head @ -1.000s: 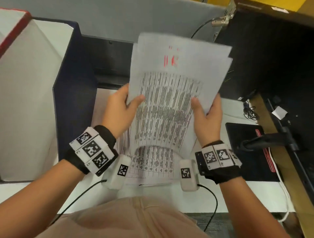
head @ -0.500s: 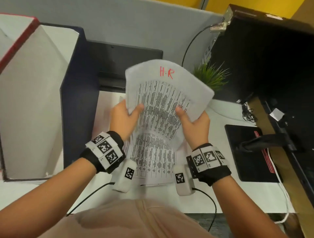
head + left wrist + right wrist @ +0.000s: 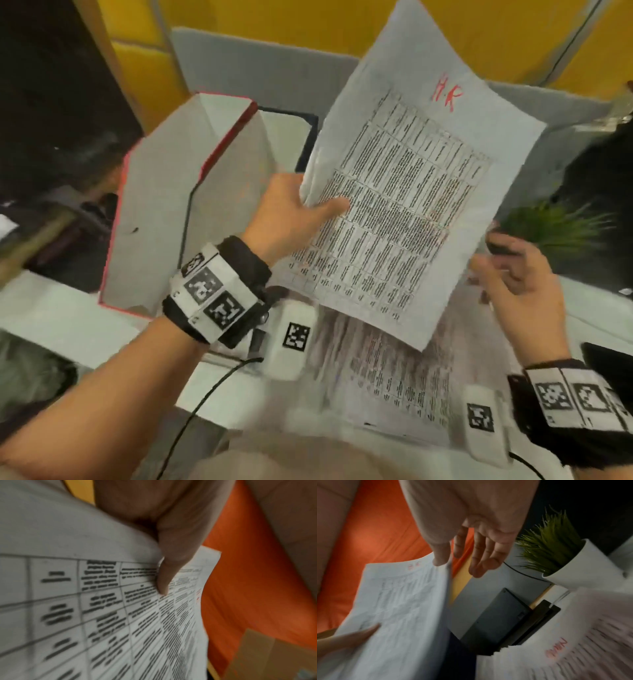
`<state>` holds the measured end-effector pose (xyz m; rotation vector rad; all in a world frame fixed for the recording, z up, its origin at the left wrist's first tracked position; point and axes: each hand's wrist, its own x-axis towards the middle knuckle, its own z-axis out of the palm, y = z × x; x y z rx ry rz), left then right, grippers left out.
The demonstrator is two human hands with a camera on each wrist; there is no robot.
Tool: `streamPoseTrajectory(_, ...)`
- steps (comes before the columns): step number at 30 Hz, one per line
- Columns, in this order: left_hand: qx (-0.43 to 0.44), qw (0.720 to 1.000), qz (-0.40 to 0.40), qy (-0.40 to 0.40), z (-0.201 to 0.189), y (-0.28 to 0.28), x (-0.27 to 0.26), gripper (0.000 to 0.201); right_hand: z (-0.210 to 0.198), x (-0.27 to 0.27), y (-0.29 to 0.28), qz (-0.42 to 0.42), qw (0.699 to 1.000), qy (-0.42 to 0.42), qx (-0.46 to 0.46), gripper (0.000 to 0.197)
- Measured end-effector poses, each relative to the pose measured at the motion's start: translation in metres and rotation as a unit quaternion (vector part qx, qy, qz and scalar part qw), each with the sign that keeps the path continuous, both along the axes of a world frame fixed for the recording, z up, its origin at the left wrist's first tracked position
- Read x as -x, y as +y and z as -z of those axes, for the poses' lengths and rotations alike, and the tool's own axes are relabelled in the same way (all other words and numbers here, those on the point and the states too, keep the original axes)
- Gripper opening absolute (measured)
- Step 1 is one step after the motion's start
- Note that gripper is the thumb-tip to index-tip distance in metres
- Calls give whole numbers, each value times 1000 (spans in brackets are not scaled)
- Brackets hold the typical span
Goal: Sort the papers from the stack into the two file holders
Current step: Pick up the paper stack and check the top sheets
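Sheet, printed with a table and marked "H.R" in red at its top, held raised and tilted above the desk, to the right of the two holders. The left hand pinches the sheet's left edge, thumb lying across the printed face and the fingers behind it; the left wrist view shows the thumb pressed on the table rows. The right hand is just beside the sheet's right edge, its fingers loosely spread and holding nothing; in the right wrist view a fingertip lies at the sheet's edge, though blur leaves contact uncertain. Below the sheet lies the stack of further printed papers on the desk, blurred; the right wrist view shows red lettering on its top page. The red-edged holder stands to the left of the left hand, with the dark-edged holder just behind and to its right, largely hidden by the sheet. A green plant in a white pot stands behind the right hand. Both wrists carry bands with black-and-white markers. A grey partition and yellow wall close the background.
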<state>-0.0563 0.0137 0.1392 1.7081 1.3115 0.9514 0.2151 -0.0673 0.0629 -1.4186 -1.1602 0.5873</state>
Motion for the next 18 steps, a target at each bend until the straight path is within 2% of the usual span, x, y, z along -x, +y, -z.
streamPoseTrajectory(6, 10, 988, -136, 69, -40, 18, 106, 25, 59, -17, -9, 12, 990, -61, 128, 27)
streamPoseTrajectory(8, 38, 983, -167, 62, -46, 23, 140, 20, 77, -22, -15, 33, 981, -77, 176, 26)
streamPoseTrajectory(10, 64, 978, -190, 53, -50, 28, 171, 25, 92, -27, -20, 50, 971, -91, 216, 28)
streamPoseTrajectory(12, 81, 974, -207, 49, -51, 32, 195, 32, 102, -31, -23, 65, 959, -115, 250, 36)
streamPoseTrajectory(15, 99, 964, -236, 64, -43, 44, 220, 32, 112, -33, -25, 86, 939, -146, 298, 57)
streamPoseTrajectory(18, 116, 945, -263, 158, -27, 59, 230, 38, 120, -27, -26, 124, 917, -172, 339, 76)
